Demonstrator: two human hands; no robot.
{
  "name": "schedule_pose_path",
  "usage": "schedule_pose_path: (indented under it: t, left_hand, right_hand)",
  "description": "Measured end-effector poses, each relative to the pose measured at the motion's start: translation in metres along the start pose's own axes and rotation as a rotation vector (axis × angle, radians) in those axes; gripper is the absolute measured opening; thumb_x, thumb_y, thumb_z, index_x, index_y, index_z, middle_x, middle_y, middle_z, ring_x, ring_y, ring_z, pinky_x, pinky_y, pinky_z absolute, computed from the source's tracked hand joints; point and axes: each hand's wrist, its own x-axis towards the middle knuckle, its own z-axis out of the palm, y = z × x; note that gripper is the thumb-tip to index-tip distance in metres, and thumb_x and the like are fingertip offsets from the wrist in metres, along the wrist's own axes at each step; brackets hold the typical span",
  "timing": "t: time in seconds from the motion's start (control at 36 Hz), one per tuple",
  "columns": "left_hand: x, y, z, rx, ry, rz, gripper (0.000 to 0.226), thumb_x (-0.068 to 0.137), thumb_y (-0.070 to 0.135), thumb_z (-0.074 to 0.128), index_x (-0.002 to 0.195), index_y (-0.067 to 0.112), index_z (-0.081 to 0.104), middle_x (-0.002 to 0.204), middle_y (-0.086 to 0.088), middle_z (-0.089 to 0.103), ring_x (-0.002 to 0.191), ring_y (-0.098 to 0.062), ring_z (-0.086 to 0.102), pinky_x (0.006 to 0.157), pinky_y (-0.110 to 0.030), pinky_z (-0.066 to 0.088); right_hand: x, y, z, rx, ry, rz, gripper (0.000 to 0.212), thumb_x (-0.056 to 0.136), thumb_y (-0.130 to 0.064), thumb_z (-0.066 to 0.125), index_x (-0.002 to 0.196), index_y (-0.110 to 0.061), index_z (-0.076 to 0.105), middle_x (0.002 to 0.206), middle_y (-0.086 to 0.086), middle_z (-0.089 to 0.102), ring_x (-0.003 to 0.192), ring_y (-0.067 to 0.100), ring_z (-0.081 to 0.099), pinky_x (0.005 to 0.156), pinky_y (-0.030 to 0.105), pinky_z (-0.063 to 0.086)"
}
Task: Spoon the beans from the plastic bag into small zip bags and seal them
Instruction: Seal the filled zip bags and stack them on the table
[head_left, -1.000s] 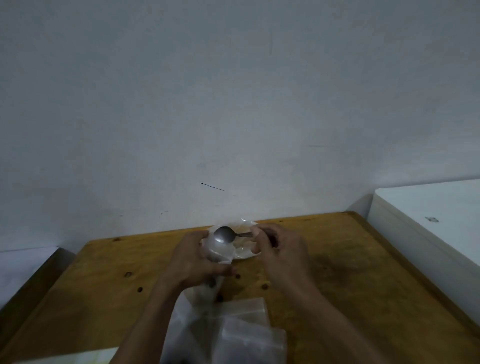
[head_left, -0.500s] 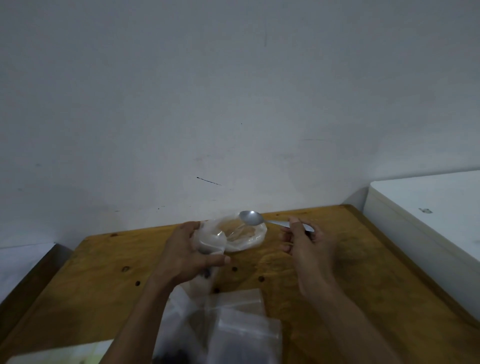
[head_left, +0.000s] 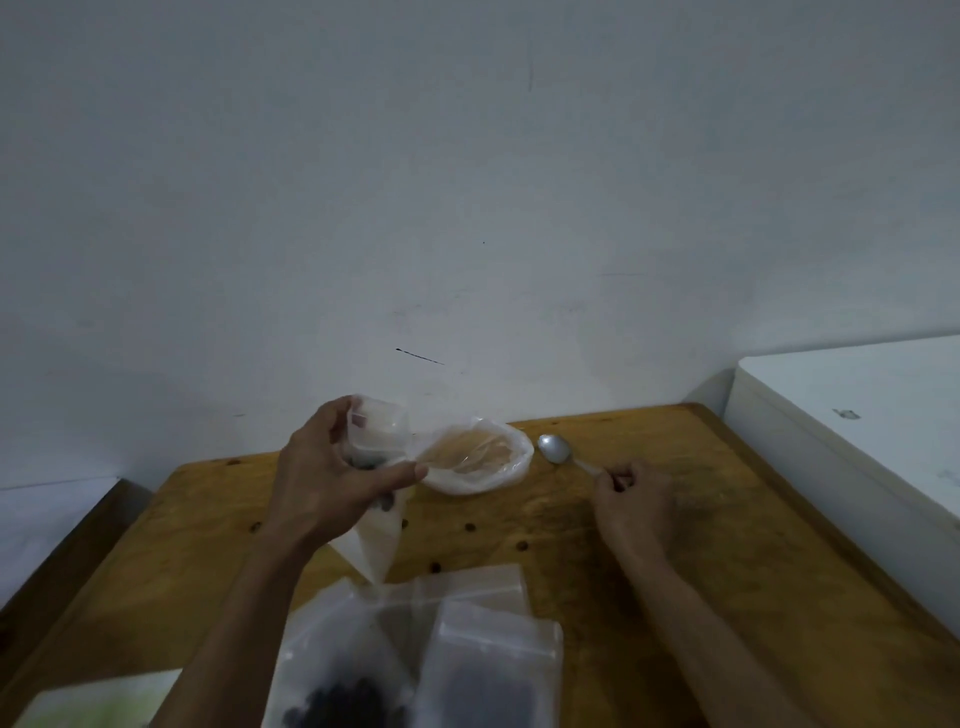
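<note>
Beans are only dimly seen inside the small zip bag gripped by the left hand. The spoon, lying on the desk, is pinched at its handle by the right hand, the handle's end hidden.

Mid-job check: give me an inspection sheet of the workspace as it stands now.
Surface: brown wooden table with dark knot holes.
Job's things: small clear zip bag, a few dark beans inside; open clear plastic bag on the table; metal spoon, bowl on the table.
Clutter: clear zip bags holding dark beans at the near edge; pale object, unclear.
Hands: left hand holds the small bag up; right hand holds the spoon handle.
Cables: nothing seen.
Surroundings: grey wall; white cabinet at right.
</note>
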Motion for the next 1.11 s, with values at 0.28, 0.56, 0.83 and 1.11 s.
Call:
schedule_pose_path:
  t: [0.28, 0.56, 0.83, 1.11]
  left_hand:
    - [-0.006, 0.009, -0.011, -0.065, 0.090, 0.033, 0.105, 0.048, 0.045, 0.092, 0.141, 0.018, 0.049, 0.118, 0.005, 0.060, 0.106, -0.017, 0.059, 0.082, -0.023, 0.047]
    - [-0.018, 0.022, -0.020, -0.184, 0.128, 0.031, 0.103, 0.046, 0.050, 0.091, 0.136, 0.022, 0.050, 0.117, 0.008, 0.061, 0.106, -0.015, 0.062, 0.085, -0.030, 0.056]
    - [-0.040, 0.030, -0.034, -0.377, 0.105, 0.076, 0.097, 0.047, 0.054, 0.095, 0.131, 0.027, 0.056, 0.116, 0.006, 0.069, 0.109, -0.015, 0.067, 0.090, -0.037, 0.059]
    - [-0.066, 0.047, -0.052, -0.519, 0.171, 0.210, 0.031, 0.091, 0.017, 0.060, 0.120, 0.012, 0.069, 0.108, 0.008, 0.077, 0.105, -0.006, 0.070, 0.083, -0.017, 0.056]
  right_hand:
    - [-0.004, 0.011, -0.002, -0.450, -0.100, -0.114, 0.013, 0.095, -0.031, 0.062, 0.094, -0.020, 0.069, 0.096, 0.001, 0.067, 0.095, 0.020, 0.052, 0.083, 0.034, 0.048]
    - [-0.057, -0.068, -0.014, -0.030, -0.282, -0.412, 0.034, 0.085, -0.021, 0.075, 0.119, -0.022, 0.070, 0.113, -0.008, 0.070, 0.101, 0.006, 0.062, 0.088, 0.017, 0.050]
    - [-0.107, -0.135, -0.006, 0.238, -0.471, -0.621, 0.015, 0.090, -0.022, 0.073, 0.105, -0.026, 0.075, 0.087, -0.017, 0.073, 0.086, -0.004, 0.066, 0.070, 0.008, 0.048]
    - [-0.104, -0.139, -0.024, 0.390, -0.478, -0.553, 0.009, 0.088, -0.020, 0.076, 0.097, -0.021, 0.078, 0.085, -0.013, 0.077, 0.082, 0.001, 0.071, 0.072, 0.018, 0.058]
